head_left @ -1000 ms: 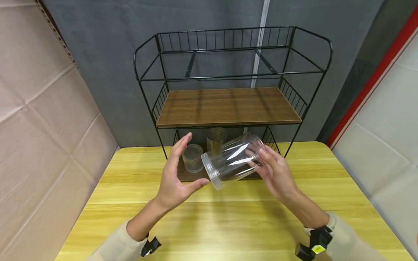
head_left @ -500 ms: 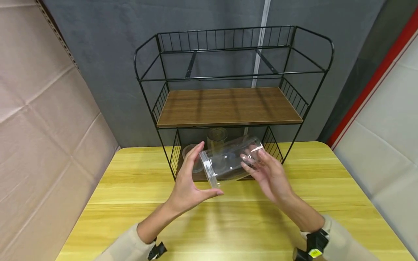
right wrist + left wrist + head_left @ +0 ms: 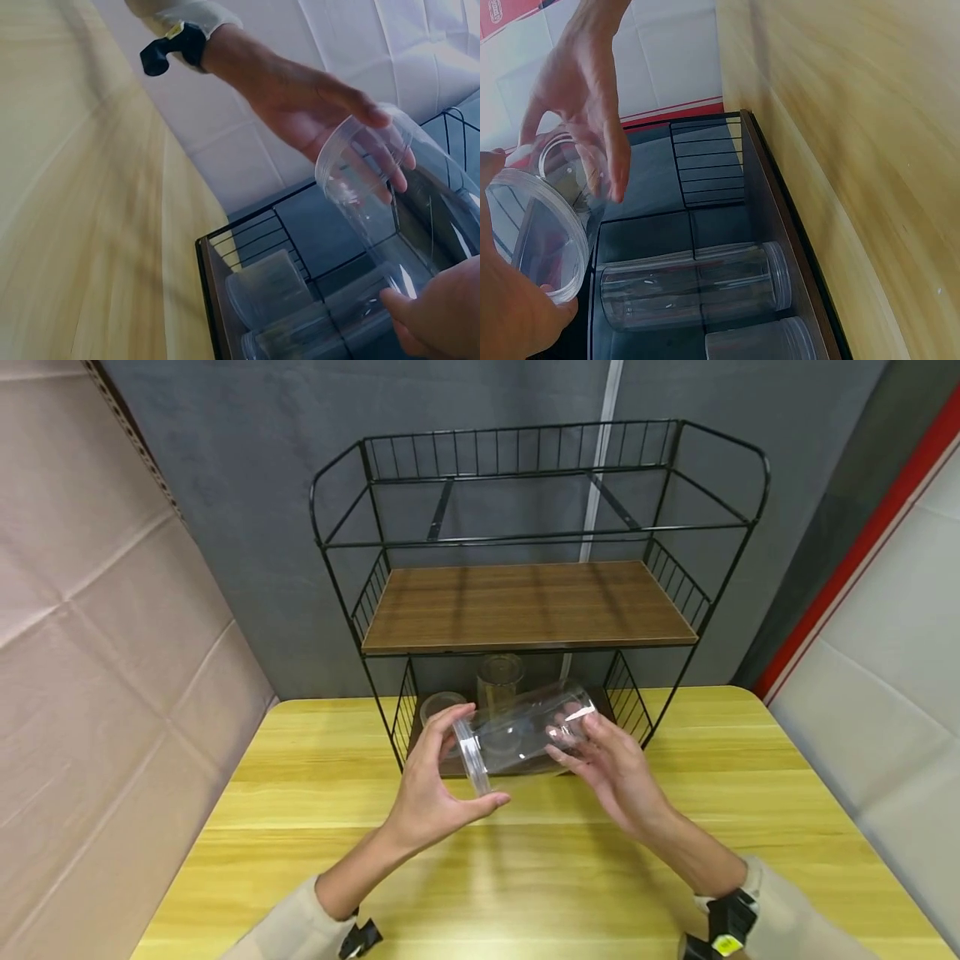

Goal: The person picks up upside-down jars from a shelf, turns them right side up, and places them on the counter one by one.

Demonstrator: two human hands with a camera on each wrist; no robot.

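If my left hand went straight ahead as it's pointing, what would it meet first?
First, the clear jar your left hand grips; beyond it, perhaps the taller upright jar, though depth is unclear.

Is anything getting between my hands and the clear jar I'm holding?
Nothing visible is. Your left hand and right hand both hold the clear jar, at opposite ends. The taller container and shorter container sit behind, on the lower shelf.
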